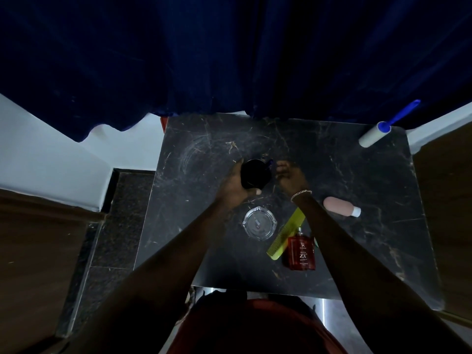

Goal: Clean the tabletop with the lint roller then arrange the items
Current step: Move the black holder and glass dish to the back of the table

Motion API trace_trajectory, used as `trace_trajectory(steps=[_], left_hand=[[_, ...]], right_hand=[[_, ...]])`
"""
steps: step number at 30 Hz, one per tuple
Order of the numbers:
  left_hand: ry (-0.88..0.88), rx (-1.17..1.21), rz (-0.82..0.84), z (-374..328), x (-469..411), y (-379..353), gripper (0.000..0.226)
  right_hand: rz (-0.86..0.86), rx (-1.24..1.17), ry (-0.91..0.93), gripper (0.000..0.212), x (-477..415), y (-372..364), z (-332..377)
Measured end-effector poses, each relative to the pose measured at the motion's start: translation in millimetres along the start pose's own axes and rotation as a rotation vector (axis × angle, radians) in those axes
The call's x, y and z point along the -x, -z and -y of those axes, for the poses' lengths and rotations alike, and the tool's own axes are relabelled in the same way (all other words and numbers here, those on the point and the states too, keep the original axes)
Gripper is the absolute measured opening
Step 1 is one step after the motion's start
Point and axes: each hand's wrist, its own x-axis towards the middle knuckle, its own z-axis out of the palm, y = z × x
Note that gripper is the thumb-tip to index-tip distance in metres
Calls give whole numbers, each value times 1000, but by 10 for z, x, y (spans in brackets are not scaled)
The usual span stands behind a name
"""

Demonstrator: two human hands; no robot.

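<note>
A lint roller point(376, 134) with a white roll and blue handle lies at the far right corner of the dark marble tabletop point(344, 175). My left hand point(233, 185) is wrapped around a black round container point(255, 175) near the table's middle. My right hand point(291, 177) is beside it, fingers curled at a small dark blue part on the container's right edge; whether it grips that part is unclear. A glass ashtray point(259, 223), a yellow-green comb point(284, 236), a red perfume bottle point(301, 252) and a pink bottle point(341, 206) with a white cap lie nearer me.
A dark blue curtain point(229, 60) hangs over the table's far edge. Wooden furniture point(38, 251) stands at the left and wooden furniture point(449, 200) at the right. A dark granite floor strip point(122, 226) runs along the table's left side.
</note>
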Motion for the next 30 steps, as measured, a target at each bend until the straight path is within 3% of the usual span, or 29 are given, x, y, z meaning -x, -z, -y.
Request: trace_trajectory(steps=[3, 7, 18, 22, 30], left_hand=[[11, 58, 0, 44, -26, -19, 96], [6, 103, -21, 52, -48, -19, 74], [-51, 181, -145, 245, -309, 669, 73], [-118, 153, -229, 395, -508, 1083, 73], [-66, 42, -298, 670, -1116, 1827, 77]], right_hand=[[172, 38, 8, 29, 16, -45, -5], [236, -40, -9, 65, 103, -135, 39], [293, 0, 134, 64, -315, -592, 663], [370, 97, 226, 67, -620, -901, 1076], [391, 88, 311, 65, -1382, -1488, 1632]])
